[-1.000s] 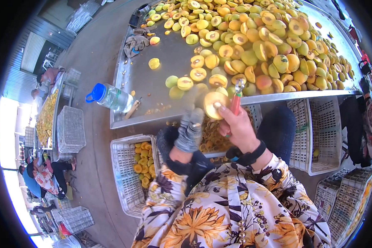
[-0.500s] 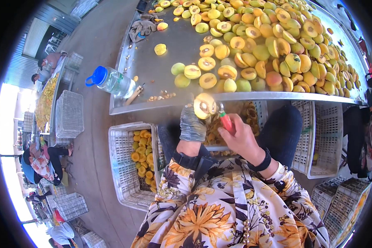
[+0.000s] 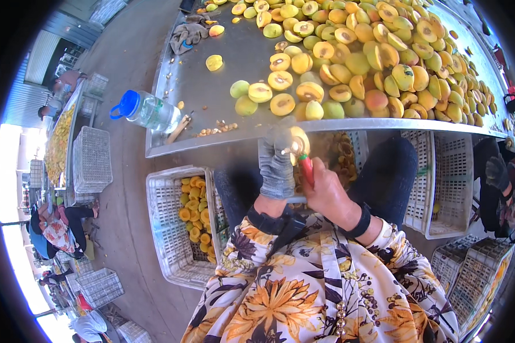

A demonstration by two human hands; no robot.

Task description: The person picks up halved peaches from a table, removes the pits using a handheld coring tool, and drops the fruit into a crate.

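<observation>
My left hand (image 3: 276,168), in a grey knit glove, holds a yellow peach half (image 3: 298,140) just in front of the table's near edge. Bare fingers of my right hand (image 3: 333,195) wrap round the red handle of a small pitting tool (image 3: 307,170) with a green collar. Its metal tip is against the peach half and mostly hidden by it. A pale bit, perhaps pit or flesh, shows at the cut face. Below, between my knees, a crate of peach halves (image 3: 344,166) is partly hidden by my hands.
Heaped peach halves (image 3: 377,63) cover much of the metal table (image 3: 223,94). Near its left edge are a blue-capped water bottle (image 3: 149,111), a wooden handle (image 3: 179,128), loose pits (image 3: 217,128) and grey gloves (image 3: 189,35). Crates (image 3: 177,266) flank my legs. Other people work at far left and right.
The peach half has turned from facing up to edge-on, and the tool has swung more upright against it. My hands have come closer together. The whole view has shifted slightly.
</observation>
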